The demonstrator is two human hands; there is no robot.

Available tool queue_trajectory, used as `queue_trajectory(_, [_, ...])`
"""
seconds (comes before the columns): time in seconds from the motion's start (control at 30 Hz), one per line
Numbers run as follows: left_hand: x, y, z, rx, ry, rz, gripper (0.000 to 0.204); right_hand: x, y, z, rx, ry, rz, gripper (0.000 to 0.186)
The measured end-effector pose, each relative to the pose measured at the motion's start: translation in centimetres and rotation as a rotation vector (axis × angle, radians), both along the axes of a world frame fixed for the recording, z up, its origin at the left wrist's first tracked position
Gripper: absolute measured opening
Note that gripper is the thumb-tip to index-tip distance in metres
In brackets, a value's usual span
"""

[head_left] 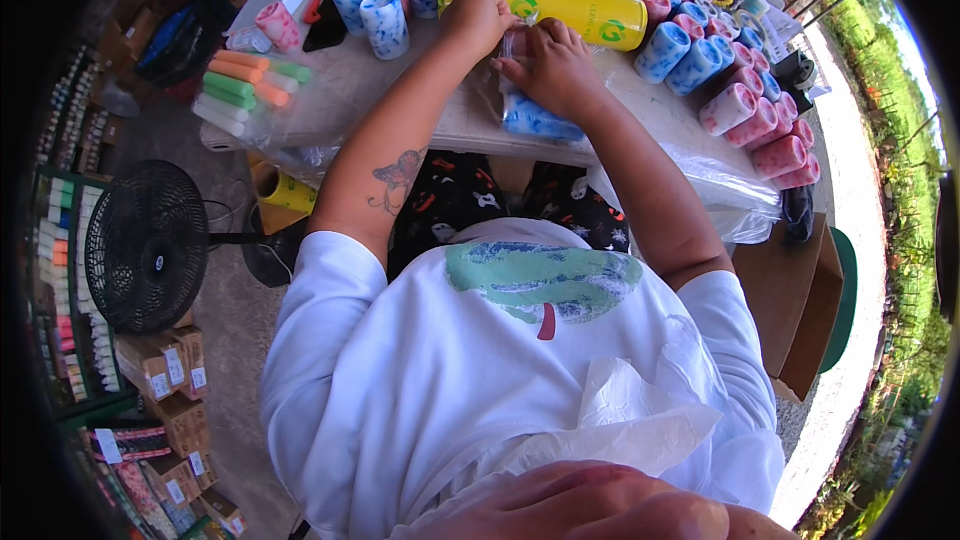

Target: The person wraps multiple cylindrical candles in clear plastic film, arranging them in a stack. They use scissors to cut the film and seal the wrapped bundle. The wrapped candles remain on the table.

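Observation:
My left hand [476,24] is closed in a pinch at the front of a yellow printed roll [590,12]; what its fingertips hold is too small to make out. Close beside it, my right hand [556,68] bends its fingers over a clear plastic bag [488,95] and grips it. Inside the bag, partly hidden under that hand, lies a blue-and-white marbled cylinder [540,118], on its side near the table's front edge. Something reddish also shows through the plastic between my hands.
Marbled blue and pink cylinders [385,25] stand in rows behind the roll; more lie piled at right [730,110]. Orange, green and white sticks [235,90] lie bagged at left. A black fan [150,245] stands left of me, and a cardboard box [790,300] at right.

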State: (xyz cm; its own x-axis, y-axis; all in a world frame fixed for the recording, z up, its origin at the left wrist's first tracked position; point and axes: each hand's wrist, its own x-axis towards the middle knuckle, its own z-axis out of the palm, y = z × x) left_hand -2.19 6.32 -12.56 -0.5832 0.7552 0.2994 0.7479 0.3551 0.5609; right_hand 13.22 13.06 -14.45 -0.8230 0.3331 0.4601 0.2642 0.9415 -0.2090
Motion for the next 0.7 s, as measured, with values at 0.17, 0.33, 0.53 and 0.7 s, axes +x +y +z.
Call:
queue_trajectory(0.17, [0.8,-0.8,-1.3,0.456,0.141,-0.093,0.023,0.0,-0.1,0.5,0.009,-0.025,-0.031,0.073])
queue_trajectory(0.33, [2.3,-2.9,0.4,0.407,-0.21,-0.393,0.027,-0.2,0.2,0.6,-0.013,-0.019,-0.051,0.071])
queue_trajectory(0.53, [0.5,-2.4,-2.3,0.375,-0.195,-0.51,0.027,-0.3,-0.1,0.7,-0.043,-0.04,-0.071,0.071])
queue_trajectory(0.7, [0.0,-1.6,-1.8,0.24,-0.059,-0.453,0.028,-0.4,0.2,0.7,-0.1,-0.039,-0.061,0.077])
